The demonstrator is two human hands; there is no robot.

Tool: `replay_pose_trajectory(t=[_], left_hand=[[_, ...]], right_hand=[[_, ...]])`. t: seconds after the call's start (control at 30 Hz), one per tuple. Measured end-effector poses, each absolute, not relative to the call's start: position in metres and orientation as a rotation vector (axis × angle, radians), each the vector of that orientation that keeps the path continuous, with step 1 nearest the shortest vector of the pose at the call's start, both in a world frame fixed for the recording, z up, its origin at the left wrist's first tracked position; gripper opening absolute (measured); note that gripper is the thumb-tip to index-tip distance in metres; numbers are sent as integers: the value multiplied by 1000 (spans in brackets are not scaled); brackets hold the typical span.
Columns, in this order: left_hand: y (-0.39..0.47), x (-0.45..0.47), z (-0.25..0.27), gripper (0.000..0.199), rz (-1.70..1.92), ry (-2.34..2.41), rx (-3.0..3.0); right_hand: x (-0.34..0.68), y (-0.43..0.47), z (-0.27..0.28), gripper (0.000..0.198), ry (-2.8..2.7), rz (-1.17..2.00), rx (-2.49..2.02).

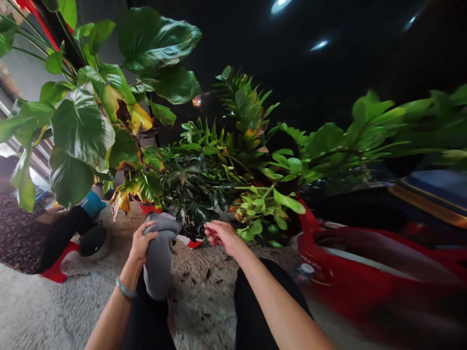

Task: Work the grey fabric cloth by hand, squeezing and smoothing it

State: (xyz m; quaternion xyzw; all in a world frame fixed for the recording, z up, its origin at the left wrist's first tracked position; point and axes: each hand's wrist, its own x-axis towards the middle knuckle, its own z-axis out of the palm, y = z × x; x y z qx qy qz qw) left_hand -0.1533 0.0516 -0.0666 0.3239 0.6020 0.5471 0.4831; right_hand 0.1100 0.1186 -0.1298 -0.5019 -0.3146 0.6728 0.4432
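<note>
My left hand is closed on a soft grey cloth, which hangs down over my left knee with its top folded over. Its lower end is rounded. To the right of it, my right hand is raised with the fingers curled and the fingertips close together. Whether anything small sits between them I cannot make out. Just beyond both hands stands a potted plant with dark narrow leaves. Part of its red and white pot shows between my hands.
A large broad-leaved plant rises at the left, some leaves yellowed. Bright green branches spread to the right. A blurred red bag or container is at the right. A person sits at the left on a red stool, beside a dark pot.
</note>
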Motion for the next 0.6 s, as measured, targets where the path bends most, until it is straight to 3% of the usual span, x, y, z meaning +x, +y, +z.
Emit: replay_pose_trajectory(t=[0.13, 0.27, 0.43, 0.53, 0.6], left_hand=[[36, -152, -11, 56, 1464, 1347, 933], [80, -133, 49, 55, 1753, 1211, 1172], [99, -111, 2, 42, 1626, 1395, 1223], [66, -117, -29, 46, 1332, 1370, 995], [49, -121, -19, 48, 1246, 1271, 966]], right_hand=[[110, 118, -129, 11, -819, 1685, -1201], [105, 116, -127, 15, -854, 1694, -1083], [104, 118, -129, 15, -814, 1696, -1121], [108, 119, -131, 13, -791, 1691, -1180], [111, 118, -131, 12, -792, 1688, -1184]])
